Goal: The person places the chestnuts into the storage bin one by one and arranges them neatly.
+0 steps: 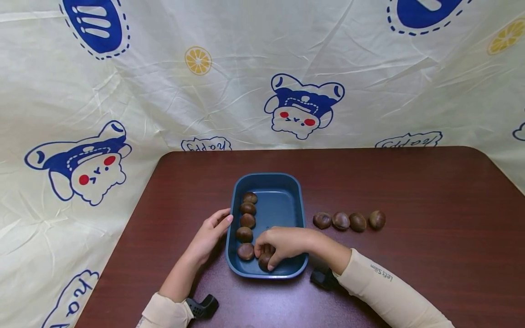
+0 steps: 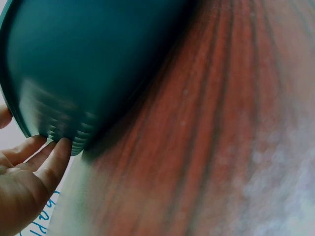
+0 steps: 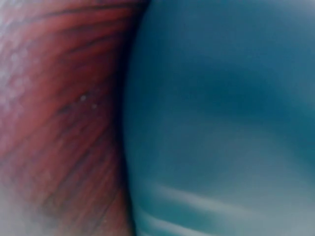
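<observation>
One chestnut (image 1: 264, 262) is pinched by the right hand (image 1: 284, 243) inside the tray (image 1: 280, 207).

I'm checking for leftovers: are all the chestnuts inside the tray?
No, four chestnuts lie in a row on the table, to the right of the tray.

A pale, creased cloth (image 1: 246, 105) fills the upper part and left side of the head view. Printed on it are 2 blue-and-white animal figures with red cheeks, 1 at left (image 1: 82, 168) and 1 at upper centre (image 1: 304, 107). Along the top edge, 2 blue patches with dashed outlines (image 1: 95, 25) are cut off, and 2 yellow citrus slices (image 1: 198, 60) sit at upper left of centre and upper right. Blue "happy" lettering (image 1: 206, 144) borders the glossy reddish-brown surface (image 1: 430, 218), whose far corners are rounded.
</observation>
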A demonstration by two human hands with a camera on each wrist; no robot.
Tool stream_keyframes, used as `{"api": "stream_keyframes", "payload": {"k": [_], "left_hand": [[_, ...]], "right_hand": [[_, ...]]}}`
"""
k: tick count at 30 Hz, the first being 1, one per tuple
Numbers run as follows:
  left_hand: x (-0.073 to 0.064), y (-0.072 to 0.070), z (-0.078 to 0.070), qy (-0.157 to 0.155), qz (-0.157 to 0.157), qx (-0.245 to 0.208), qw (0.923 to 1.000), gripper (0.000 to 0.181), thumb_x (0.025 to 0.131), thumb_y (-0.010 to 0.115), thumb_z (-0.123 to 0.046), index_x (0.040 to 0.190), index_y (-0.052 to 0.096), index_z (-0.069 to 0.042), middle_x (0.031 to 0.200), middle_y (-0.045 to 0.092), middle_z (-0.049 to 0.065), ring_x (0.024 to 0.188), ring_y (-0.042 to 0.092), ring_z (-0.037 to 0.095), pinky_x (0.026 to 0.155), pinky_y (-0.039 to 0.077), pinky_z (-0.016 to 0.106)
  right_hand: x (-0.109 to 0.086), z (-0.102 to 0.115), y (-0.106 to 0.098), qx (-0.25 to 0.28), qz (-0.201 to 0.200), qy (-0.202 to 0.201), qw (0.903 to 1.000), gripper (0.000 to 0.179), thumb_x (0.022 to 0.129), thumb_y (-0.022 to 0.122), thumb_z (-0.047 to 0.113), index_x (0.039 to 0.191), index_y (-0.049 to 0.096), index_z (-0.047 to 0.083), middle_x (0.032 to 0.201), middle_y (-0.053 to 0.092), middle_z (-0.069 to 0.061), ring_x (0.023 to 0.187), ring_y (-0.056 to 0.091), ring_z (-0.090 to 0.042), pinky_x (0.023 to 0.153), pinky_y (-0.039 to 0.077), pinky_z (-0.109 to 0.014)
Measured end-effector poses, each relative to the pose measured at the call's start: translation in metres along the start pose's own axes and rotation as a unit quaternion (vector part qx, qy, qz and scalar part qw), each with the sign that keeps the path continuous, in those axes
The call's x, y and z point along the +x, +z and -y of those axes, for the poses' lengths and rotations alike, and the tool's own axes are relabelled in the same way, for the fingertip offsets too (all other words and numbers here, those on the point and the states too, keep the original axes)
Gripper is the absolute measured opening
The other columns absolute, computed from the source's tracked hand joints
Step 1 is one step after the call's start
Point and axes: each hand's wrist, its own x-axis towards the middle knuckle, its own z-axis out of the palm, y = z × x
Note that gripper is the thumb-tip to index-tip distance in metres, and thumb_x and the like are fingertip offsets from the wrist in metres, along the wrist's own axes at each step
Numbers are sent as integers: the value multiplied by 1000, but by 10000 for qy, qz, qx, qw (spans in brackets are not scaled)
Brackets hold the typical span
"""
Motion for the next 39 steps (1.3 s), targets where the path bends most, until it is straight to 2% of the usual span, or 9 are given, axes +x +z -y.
{"api": "stream_keyframes", "payload": {"k": [9,17,23,29,39], "left_hand": [[1,0,1,35,28,-66,10000,41,94,49,-18,127,43,5,122,49,21,109,48,27,93,37,38],[1,-1,1,43,47,-18,10000,41,94,49,-19,127,43,5,121,49,21,108,49,28,92,39,35],[1,0,1,29,43,-20,10000,42,94,49,-19,128,42,5,121,49,21,107,49,27,91,39,35],[1,-1,1,18,41,-17,10000,41,94,49,-19,128,43,4,122,49,21,108,48,28,93,38,36],[0,0,-1,27,59,18,10000,42,94,49,-20,127,43,4,123,48,21,109,47,29,94,36,39]], "right_hand": [[-5,0,-7,-159,-490,-350,9981,28,76,73,14,99,59,8,91,59,0,82,56,-11,73,45,-21],[-12,2,-14,212,-1153,-464,9920,34,81,67,16,111,56,5,105,59,-7,92,56,-19,80,45,-26],[-19,-3,-17,404,-1827,-508,9810,38,85,63,22,117,54,4,111,58,-9,100,55,-23,84,44,-30],[-31,-5,-22,622,-2415,-324,9679,47,84,63,27,123,51,6,119,54,-5,105,52,-20,87,42,-41],[-62,-14,-30,658,-3197,-65,9452,52,80,68,24,127,49,10,123,53,-6,110,50,-21,88,41,-47]]}}
